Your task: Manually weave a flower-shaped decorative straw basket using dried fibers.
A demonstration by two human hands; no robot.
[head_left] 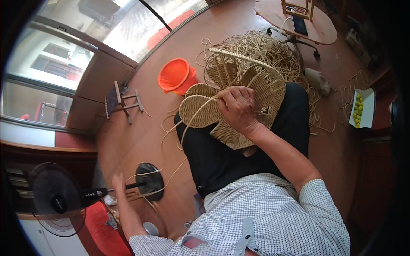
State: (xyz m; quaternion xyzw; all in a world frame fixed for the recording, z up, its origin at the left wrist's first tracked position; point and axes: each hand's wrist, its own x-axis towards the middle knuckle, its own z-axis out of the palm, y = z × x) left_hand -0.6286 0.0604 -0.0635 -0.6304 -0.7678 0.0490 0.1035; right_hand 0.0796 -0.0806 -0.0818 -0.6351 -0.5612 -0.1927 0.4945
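A flower-shaped woven cord piece (198, 112) with rounded petals and a curved rim rests across my lap. My right hand (239, 106) is closed at its middle, gripping the weave; what lies under the fingers is hidden. From beside that hand, a loose strand of cord (186, 135) loops down to the left. Far out to the left, my left hand (118, 181) is stretched out by the pole of a standing fan (60, 204). Motion smears its fingers, and whether the cord is in them does not show.
Beyond my knees lies a big heap of loose cord (267, 49). An orange bucket (176, 76) and a small folding stool (124, 101) stand to the left. At the right are a round table (324, 34) and a white tray (366, 106) of green fruit. A red seat (102, 228) is lower left.
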